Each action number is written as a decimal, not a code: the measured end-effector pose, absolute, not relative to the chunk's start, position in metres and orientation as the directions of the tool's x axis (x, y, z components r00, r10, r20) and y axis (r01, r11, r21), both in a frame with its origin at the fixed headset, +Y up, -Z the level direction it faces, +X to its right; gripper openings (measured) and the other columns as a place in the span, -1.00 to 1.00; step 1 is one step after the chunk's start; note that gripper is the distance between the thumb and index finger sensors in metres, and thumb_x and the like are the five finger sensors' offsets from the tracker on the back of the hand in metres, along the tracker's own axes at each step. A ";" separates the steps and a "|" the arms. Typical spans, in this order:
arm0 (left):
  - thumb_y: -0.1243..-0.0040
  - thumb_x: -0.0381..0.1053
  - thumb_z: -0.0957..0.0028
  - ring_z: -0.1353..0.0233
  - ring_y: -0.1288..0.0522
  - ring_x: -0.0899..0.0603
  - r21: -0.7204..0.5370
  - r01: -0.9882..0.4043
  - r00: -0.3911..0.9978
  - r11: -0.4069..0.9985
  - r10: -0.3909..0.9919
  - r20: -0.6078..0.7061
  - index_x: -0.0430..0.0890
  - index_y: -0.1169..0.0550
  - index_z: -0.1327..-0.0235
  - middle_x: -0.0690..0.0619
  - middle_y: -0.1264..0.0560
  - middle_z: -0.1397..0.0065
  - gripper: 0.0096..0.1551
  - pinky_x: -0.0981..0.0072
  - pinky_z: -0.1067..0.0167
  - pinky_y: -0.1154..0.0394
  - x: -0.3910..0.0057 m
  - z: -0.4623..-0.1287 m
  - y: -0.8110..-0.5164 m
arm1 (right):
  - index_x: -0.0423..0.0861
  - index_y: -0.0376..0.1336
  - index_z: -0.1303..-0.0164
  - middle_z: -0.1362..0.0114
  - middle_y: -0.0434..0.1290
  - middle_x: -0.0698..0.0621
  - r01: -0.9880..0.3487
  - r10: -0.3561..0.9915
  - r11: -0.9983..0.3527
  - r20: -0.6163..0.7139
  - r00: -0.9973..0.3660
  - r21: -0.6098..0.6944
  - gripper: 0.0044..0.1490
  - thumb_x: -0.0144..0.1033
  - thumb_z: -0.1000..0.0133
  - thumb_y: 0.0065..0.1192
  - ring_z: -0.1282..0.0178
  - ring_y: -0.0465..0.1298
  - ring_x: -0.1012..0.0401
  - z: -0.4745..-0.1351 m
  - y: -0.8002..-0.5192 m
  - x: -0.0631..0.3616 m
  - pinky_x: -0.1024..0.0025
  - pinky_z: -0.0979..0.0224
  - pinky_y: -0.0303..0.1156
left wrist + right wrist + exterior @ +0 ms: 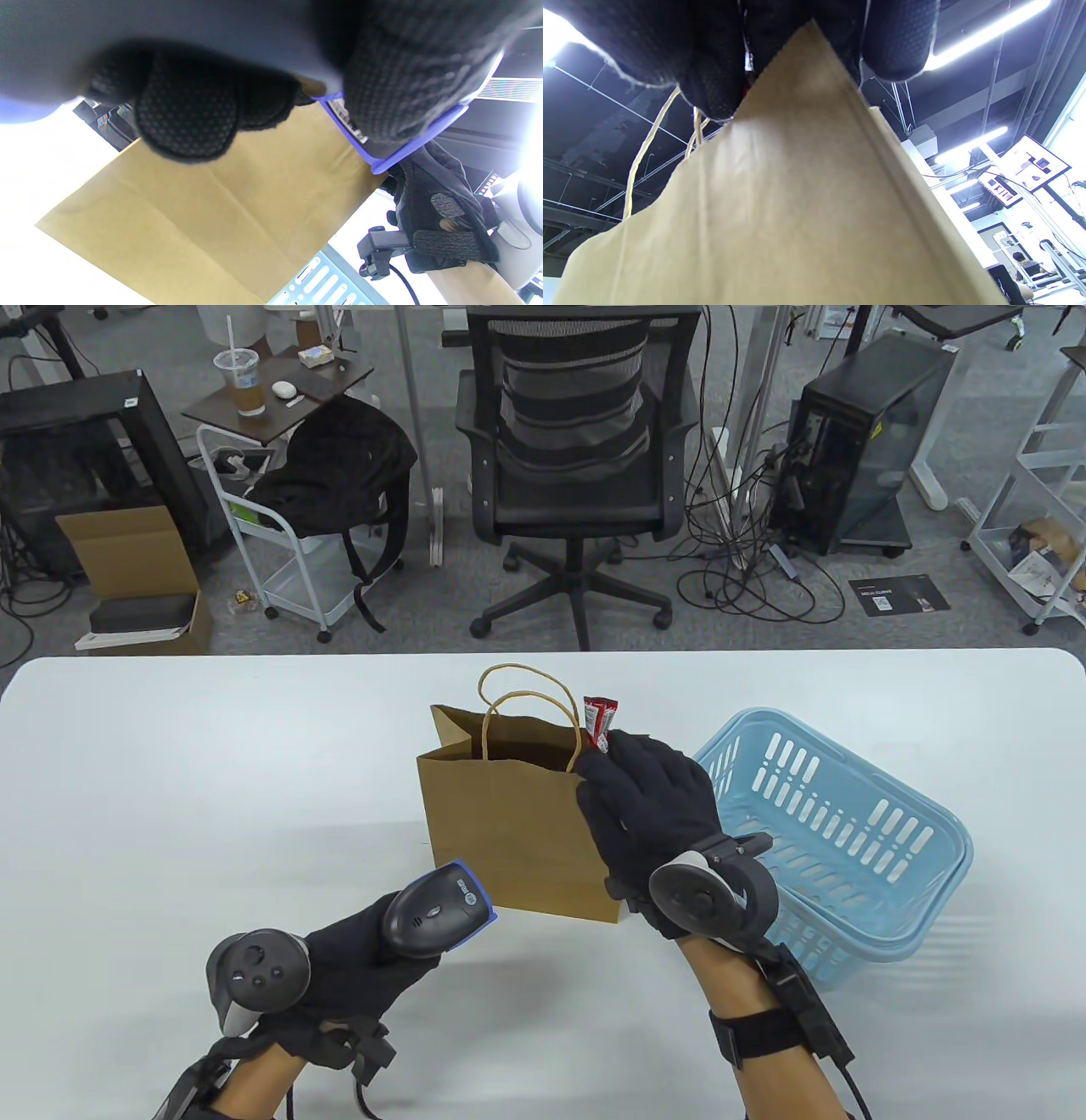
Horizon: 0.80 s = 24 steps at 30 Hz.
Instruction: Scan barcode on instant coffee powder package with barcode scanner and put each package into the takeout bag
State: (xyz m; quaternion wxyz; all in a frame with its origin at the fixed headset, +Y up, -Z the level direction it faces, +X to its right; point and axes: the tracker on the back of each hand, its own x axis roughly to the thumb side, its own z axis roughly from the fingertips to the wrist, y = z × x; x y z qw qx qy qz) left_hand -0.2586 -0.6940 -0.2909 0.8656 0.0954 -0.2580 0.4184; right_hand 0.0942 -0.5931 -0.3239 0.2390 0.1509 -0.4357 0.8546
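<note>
The right hand pinches a small red instant coffee sachet at the near right corner of the open brown paper takeout bag, which stands upright mid-desk with its twine handles up; I judge it is poised there to drop in. The sachet stands roughly upright, long axis vertical, its top end pointing up and away from the person. The left hand has its grip wrapped round the grey, blue-rimmed barcode scanner, nose aimed toward the bag, presumably kept ready. A pale blue slotted plastic basket sits right of the bag on the white desk
</note>
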 end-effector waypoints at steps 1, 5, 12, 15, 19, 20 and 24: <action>-0.41 0.29 0.09 0.05 -0.76 -0.08 -0.051 -0.774 0.517 0.631 0.676 0.526 0.07 -0.47 -0.31 0.15 -0.65 -0.10 -0.28 0.02 -0.07 -0.64 -0.259 -0.291 -0.694 | 0.36 0.48 -0.15 -0.42 0.59 -0.01 -0.538 0.275 -0.507 0.465 -0.841 -0.673 -0.55 0.22 -0.09 0.28 -0.40 0.56 0.13 -0.324 -0.593 0.094 0.05 -0.47 0.44; -0.41 0.29 0.09 0.05 -0.76 -0.09 -0.052 -0.773 0.517 0.632 0.676 0.525 0.07 -0.47 -0.31 0.15 -0.65 -0.10 -0.28 0.02 -0.07 -0.64 -0.259 -0.291 -0.694 | 0.36 0.48 -0.15 -0.42 0.59 -0.01 -0.529 0.265 -0.513 0.461 -0.847 -0.676 -0.55 0.22 -0.09 0.28 -0.40 0.56 0.12 -0.324 -0.594 0.094 0.05 -0.47 0.44; -0.41 0.29 0.09 0.05 -0.76 -0.08 -0.052 -0.772 0.518 0.633 0.675 0.525 0.07 -0.47 -0.31 0.15 -0.65 -0.10 -0.28 0.02 -0.07 -0.64 -0.258 -0.291 -0.694 | 0.36 0.47 -0.15 -0.43 0.59 -0.01 -0.522 0.259 -0.523 0.457 -0.851 -0.674 -0.55 0.22 -0.09 0.28 -0.41 0.56 0.12 -0.325 -0.595 0.093 0.05 -0.47 0.44; -0.41 0.30 0.09 0.05 -0.76 -0.08 -0.052 -0.772 0.518 0.633 0.675 0.525 0.07 -0.47 -0.31 0.16 -0.65 -0.10 -0.28 0.02 -0.07 -0.64 -0.258 -0.291 -0.694 | 0.36 0.47 -0.15 -0.43 0.58 -0.01 -0.519 0.255 -0.523 0.457 -0.852 -0.676 -0.55 0.22 -0.09 0.28 -0.41 0.56 0.12 -0.325 -0.595 0.093 0.05 -0.47 0.44; -0.41 0.29 0.09 0.05 -0.76 -0.08 -0.052 -0.772 0.519 0.634 0.675 0.524 0.07 -0.47 -0.31 0.16 -0.65 -0.10 -0.28 0.02 -0.07 -0.64 -0.258 -0.291 -0.694 | 0.36 0.47 -0.15 -0.43 0.58 -0.01 -0.516 0.251 -0.526 0.457 -0.853 -0.676 -0.55 0.22 -0.09 0.27 -0.41 0.55 0.13 -0.325 -0.596 0.092 0.05 -0.47 0.44; -0.41 0.30 0.09 0.05 -0.76 -0.08 -0.052 -0.771 0.520 0.634 0.675 0.523 0.08 -0.47 -0.31 0.16 -0.65 -0.11 -0.28 0.02 -0.07 -0.64 -0.258 -0.291 -0.694 | 0.36 0.47 -0.15 -0.43 0.58 0.00 -0.516 0.250 -0.526 0.456 -0.854 -0.676 -0.55 0.22 -0.09 0.28 -0.41 0.55 0.13 -0.325 -0.596 0.092 0.05 -0.47 0.44; -0.41 0.29 0.09 0.05 -0.76 -0.08 -0.053 -0.771 0.520 0.634 0.676 0.523 0.07 -0.47 -0.31 0.15 -0.65 -0.10 -0.28 0.02 -0.07 -0.64 -0.258 -0.291 -0.694 | 0.37 0.48 -0.15 -0.44 0.58 0.00 -0.518 0.253 -0.525 0.458 -0.852 -0.675 -0.55 0.23 -0.09 0.28 -0.41 0.56 0.12 -0.326 -0.596 0.092 0.05 -0.47 0.44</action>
